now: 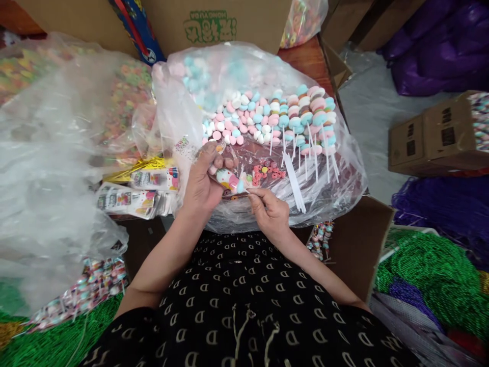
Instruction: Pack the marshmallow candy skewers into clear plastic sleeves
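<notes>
View: head camera, looking down on both hands over the worktop.
Left hand (204,181): palm turned inward, fingers curled round the pink-and-blue candy skewer in a printed clear wrapper (228,180); thumb lay along the upper side.
Left forearm (164,255): rose from lower left, elbow bent, wrist fairly straight.
Right hand (270,210): thumb and forefinger pinched at the skewer's thin white stick end, other fingers folded under.
Right forearm (313,262): slanted in from lower right, lower than the left hand at the wrist.
Hands: apart from each other, linked only by the skewer.
Skewer: sat between the hands, tilted, stick end toward the right.
Beyond: loose pink, blue and white round candies (240,116) lay behind the left hand; stacked candy skewers with white sticks (311,114) lay to their right.
Nearby: red ring-shaped candies (267,173) and flat white sticks (294,182) lay past the right hand; flat printed wrappers (128,200) lay left of the left hand.
</notes>
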`<action>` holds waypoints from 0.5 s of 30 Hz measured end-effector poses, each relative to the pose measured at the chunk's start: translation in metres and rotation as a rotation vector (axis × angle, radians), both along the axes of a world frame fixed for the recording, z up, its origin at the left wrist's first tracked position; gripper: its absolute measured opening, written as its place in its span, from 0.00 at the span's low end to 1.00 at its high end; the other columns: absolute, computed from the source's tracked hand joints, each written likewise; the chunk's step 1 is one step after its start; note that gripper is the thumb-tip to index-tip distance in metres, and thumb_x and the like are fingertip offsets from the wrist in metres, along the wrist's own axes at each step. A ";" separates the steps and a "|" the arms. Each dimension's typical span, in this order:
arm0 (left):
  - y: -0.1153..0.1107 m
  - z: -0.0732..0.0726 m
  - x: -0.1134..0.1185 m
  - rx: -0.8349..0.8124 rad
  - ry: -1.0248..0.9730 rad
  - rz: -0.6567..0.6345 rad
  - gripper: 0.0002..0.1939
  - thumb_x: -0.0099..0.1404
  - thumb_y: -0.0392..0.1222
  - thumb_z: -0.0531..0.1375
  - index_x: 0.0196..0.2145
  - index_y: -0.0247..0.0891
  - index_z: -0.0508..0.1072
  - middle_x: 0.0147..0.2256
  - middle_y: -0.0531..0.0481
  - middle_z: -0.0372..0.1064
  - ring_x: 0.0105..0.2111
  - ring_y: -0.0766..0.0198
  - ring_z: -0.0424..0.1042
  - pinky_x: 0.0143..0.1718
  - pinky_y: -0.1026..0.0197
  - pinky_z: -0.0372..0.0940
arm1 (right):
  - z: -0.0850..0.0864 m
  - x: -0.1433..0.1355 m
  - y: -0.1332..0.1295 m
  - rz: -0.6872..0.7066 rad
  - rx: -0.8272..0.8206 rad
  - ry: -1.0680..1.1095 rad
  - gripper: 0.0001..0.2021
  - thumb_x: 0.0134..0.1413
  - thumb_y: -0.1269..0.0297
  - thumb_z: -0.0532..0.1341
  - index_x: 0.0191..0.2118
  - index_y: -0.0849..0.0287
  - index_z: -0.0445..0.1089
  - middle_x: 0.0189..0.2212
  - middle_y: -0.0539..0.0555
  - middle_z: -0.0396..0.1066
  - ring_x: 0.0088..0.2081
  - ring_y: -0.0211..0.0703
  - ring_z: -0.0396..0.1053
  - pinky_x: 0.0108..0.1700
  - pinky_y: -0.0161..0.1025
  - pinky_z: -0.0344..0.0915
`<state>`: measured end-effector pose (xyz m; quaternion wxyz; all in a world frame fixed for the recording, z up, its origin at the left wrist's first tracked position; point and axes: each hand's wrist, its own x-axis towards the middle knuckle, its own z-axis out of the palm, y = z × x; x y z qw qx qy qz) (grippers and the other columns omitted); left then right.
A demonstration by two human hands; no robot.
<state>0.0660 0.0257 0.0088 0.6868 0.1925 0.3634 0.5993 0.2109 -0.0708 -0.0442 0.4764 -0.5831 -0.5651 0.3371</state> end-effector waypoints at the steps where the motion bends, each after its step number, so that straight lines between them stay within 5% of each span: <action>1: -0.003 -0.001 0.004 -0.004 0.008 -0.007 0.08 0.66 0.43 0.69 0.33 0.41 0.74 0.20 0.61 0.59 0.24 0.69 0.71 0.41 0.60 0.73 | 0.000 -0.001 0.000 -0.013 0.004 -0.023 0.12 0.68 0.52 0.59 0.45 0.51 0.76 0.23 0.47 0.69 0.24 0.40 0.67 0.33 0.40 0.67; 9: -0.019 -0.007 0.016 0.045 -0.013 -0.144 0.08 0.67 0.45 0.69 0.36 0.41 0.75 0.20 0.61 0.60 0.24 0.70 0.69 0.38 0.61 0.72 | 0.007 -0.005 0.004 0.114 -0.178 0.258 0.15 0.70 0.48 0.58 0.47 0.53 0.73 0.18 0.42 0.63 0.19 0.35 0.60 0.28 0.36 0.65; 15: -0.009 -0.001 0.011 0.029 0.016 -0.090 0.05 0.69 0.43 0.67 0.37 0.42 0.75 0.20 0.61 0.60 0.23 0.71 0.69 0.38 0.63 0.72 | 0.010 0.004 0.002 0.235 -0.096 0.111 0.14 0.69 0.53 0.58 0.43 0.54 0.79 0.19 0.45 0.68 0.21 0.36 0.65 0.31 0.37 0.68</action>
